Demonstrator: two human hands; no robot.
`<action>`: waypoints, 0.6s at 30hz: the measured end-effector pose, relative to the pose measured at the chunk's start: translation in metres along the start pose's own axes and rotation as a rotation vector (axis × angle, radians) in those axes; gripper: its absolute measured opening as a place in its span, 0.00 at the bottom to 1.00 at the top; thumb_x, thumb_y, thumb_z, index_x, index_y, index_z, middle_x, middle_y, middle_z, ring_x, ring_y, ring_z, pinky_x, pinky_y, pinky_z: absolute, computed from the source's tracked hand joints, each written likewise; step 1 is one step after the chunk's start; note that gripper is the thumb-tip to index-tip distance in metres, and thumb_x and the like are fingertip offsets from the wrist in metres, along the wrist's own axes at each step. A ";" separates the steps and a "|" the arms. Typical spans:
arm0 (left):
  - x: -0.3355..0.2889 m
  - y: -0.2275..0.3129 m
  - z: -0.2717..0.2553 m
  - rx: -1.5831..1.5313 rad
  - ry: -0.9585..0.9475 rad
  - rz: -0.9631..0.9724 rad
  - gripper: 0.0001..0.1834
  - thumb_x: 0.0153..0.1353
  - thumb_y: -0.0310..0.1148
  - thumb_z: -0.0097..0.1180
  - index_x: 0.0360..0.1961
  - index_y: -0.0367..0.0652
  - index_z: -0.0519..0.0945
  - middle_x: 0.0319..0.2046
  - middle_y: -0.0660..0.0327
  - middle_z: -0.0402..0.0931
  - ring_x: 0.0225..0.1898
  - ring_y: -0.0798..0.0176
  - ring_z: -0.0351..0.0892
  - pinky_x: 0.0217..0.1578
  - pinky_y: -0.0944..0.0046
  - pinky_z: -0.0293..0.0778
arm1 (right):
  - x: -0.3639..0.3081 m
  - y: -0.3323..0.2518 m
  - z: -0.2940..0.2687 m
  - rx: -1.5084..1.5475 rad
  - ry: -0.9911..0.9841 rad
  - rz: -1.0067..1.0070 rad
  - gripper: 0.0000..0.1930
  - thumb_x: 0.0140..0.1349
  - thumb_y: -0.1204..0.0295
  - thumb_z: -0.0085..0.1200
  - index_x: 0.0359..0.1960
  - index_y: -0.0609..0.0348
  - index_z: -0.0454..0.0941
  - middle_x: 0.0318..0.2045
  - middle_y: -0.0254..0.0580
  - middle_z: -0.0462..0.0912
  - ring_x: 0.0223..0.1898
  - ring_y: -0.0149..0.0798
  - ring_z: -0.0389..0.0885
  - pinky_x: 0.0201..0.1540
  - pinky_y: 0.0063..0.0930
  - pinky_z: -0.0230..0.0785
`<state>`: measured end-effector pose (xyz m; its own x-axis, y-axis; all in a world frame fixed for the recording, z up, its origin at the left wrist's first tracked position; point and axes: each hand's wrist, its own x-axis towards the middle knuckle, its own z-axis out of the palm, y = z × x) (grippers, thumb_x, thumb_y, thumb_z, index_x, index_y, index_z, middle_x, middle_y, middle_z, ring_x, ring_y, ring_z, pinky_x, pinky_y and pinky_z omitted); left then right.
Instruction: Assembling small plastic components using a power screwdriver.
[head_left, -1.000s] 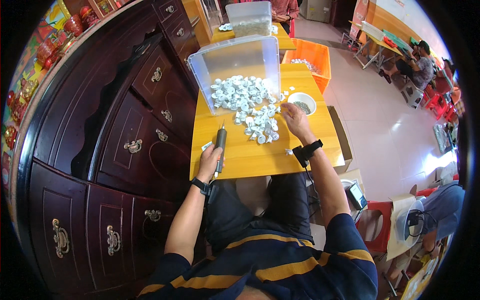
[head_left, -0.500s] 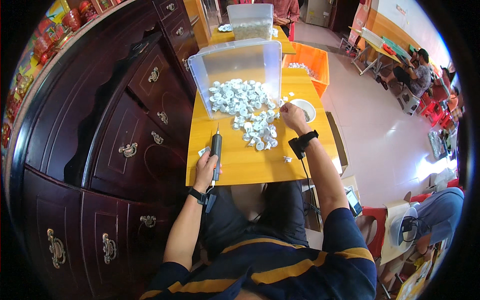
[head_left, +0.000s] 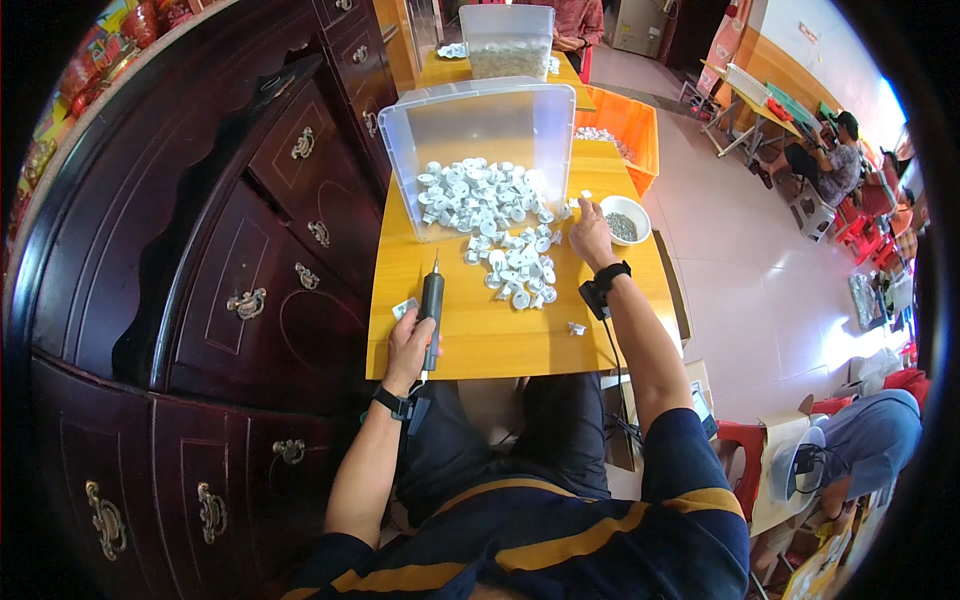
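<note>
Head view: at 8 o'clock on the worktop [head_left: 500, 350], a dark driver [head_left: 432, 298] is wrapped by the left hand [head_left: 408, 346], its tip pointed toward 12. At 2 o'clock, the right hand [head_left: 592, 242] is placed beside a white bowl [head_left: 641, 235] of small metal pieces [head_left: 621, 227] (whether anything is pinched cannot be told). The bowl could be tipped if its rim were caught by the knuckles. White parts [head_left: 515, 265], heaped mid-worktop, could be scattered by a rightward driver swing; the lone white part [head_left: 577, 328] near 5 could be dragged off by the wrist cable [head_left: 611, 348].
</note>
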<state>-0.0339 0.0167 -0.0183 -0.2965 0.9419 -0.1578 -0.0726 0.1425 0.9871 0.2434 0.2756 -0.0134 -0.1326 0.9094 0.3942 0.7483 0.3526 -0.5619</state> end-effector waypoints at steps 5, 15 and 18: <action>0.000 0.004 0.007 0.019 -0.021 0.003 0.11 0.65 0.36 0.50 0.40 0.39 0.73 0.23 0.63 0.73 0.20 0.72 0.74 0.22 0.71 0.74 | 0.015 0.033 0.025 0.034 0.155 -0.206 0.29 0.53 0.82 0.42 0.61 0.60 0.64 0.51 0.61 0.76 0.53 0.62 0.75 0.56 0.44 0.69; 0.002 -0.001 0.001 0.026 0.002 0.049 0.12 0.65 0.37 0.51 0.39 0.38 0.74 0.24 0.62 0.74 0.21 0.70 0.76 0.22 0.69 0.75 | -0.023 0.014 -0.006 0.216 -0.227 -0.056 0.23 0.57 0.77 0.46 0.57 0.62 0.70 0.50 0.59 0.78 0.52 0.56 0.78 0.54 0.40 0.71; 0.006 -0.003 0.001 0.030 -0.007 0.055 0.12 0.66 0.36 0.49 0.42 0.37 0.74 0.24 0.63 0.73 0.22 0.71 0.75 0.23 0.71 0.74 | -0.045 0.003 -0.009 0.216 -0.321 -0.107 0.24 0.57 0.75 0.49 0.58 0.61 0.70 0.50 0.58 0.79 0.52 0.55 0.78 0.54 0.39 0.71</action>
<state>-0.0345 0.0218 -0.0226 -0.2924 0.9507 -0.1029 -0.0281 0.0990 0.9947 0.2578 0.2333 -0.0261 -0.4241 0.8758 0.2305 0.5697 0.4558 -0.6839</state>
